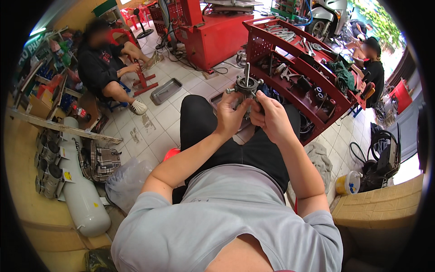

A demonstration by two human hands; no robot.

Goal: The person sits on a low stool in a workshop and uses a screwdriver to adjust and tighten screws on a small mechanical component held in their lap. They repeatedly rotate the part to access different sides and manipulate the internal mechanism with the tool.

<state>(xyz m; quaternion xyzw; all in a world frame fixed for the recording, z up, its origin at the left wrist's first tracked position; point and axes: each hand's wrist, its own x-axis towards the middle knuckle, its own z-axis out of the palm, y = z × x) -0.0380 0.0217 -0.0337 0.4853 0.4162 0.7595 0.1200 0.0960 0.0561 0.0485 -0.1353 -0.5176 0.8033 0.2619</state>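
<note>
My left hand [231, 113] and my right hand [271, 113] both grip a metal mechanical tool [247, 84] between my knees, with a round body, an upright central rod and side bolts. My left fingers wrap its left and lower side; my right thumb and fingers press at its right side, and part of the tool is hidden behind them. Below it, a metal tray [216, 100] shows partly on the floor, just beyond my dark-trousered lap.
A red tool cart [251, 34] with wrenches stands ahead-right, a red machine [208, 41] behind. A seated person [97, 68] is left, beside another tray [164, 93]; people [374, 72] sit far right. A grey cylinder [86, 199] lies left; a bucket [348, 185] stands right.
</note>
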